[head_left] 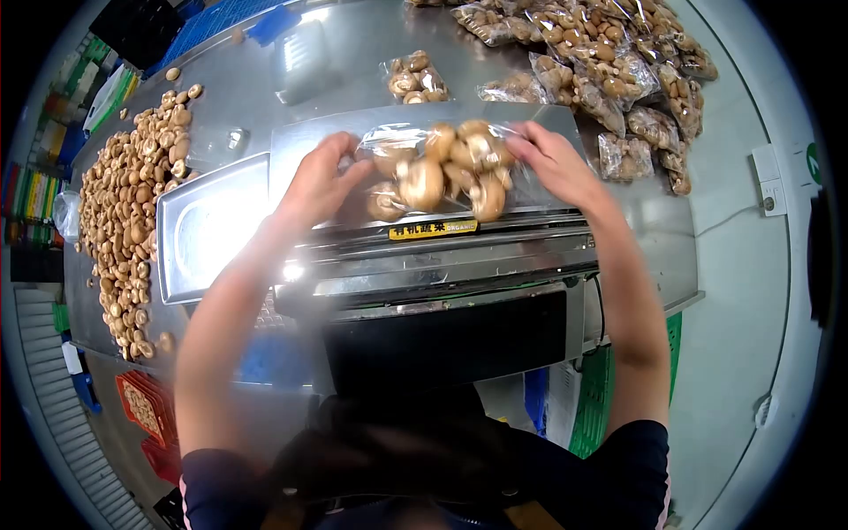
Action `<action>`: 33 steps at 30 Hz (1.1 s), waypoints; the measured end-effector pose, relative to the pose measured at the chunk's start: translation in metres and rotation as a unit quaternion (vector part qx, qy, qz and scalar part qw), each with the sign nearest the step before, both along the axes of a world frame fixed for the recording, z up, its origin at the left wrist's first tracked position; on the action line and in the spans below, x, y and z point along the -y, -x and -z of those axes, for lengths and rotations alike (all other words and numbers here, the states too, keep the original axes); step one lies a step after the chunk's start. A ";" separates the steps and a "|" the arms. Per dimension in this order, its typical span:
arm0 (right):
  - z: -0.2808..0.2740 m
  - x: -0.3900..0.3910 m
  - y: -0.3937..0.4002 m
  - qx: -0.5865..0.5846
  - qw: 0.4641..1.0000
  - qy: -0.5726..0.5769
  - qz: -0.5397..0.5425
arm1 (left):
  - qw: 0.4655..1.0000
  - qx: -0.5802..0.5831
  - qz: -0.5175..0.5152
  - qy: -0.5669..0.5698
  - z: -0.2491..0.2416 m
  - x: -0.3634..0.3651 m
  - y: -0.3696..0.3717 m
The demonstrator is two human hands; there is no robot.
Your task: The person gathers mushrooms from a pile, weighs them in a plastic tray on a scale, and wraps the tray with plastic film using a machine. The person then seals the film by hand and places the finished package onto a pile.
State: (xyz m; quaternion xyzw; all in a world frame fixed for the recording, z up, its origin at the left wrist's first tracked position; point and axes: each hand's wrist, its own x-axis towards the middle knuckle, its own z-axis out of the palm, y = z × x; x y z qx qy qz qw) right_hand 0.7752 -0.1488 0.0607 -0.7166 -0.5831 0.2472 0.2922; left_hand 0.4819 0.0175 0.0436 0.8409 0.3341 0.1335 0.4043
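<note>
Between my two hands is a clear plastic pack of brown mushrooms (pixel 420 184), held over the flat metal top of a wrapping machine (pixel 353 287). My left hand (pixel 320 181) is closed at the pack's left end, thumb and fingers on the film. At the other end, my right hand (pixel 555 161) pinches the film with its fingertips. Just below the mushrooms shows a black and yellow label (pixel 433 230) reading ORGANIC. Close behind the machine top sits another bagged portion of mushrooms (pixel 415 78).
Loose mushrooms (pixel 132 221) are heaped along the left of the steel table (pixel 344 53). Beside the machine lies a shiny metal tray (pixel 168 256). Many filled mushroom bags (pixel 609 71) pile up at the back right. Red crates (pixel 146 406) stand low at the left.
</note>
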 end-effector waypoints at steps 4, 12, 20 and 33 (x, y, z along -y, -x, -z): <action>-0.059 0.066 0.039 -0.117 0.993 0.007 0.031 | 0.968 0.048 -0.014 0.245 -0.068 0.062 0.025; 0.001 0.166 0.123 -0.397 0.876 0.140 0.236 | 0.966 -0.013 -0.072 0.249 -0.009 0.177 0.095; 0.090 0.191 0.168 0.014 0.953 -0.011 0.302 | 0.972 -0.011 -0.168 -0.161 0.068 0.205 0.132; 0.150 0.297 0.243 -0.135 0.935 0.273 0.182 | 0.942 -0.236 -0.130 0.198 0.124 0.273 0.253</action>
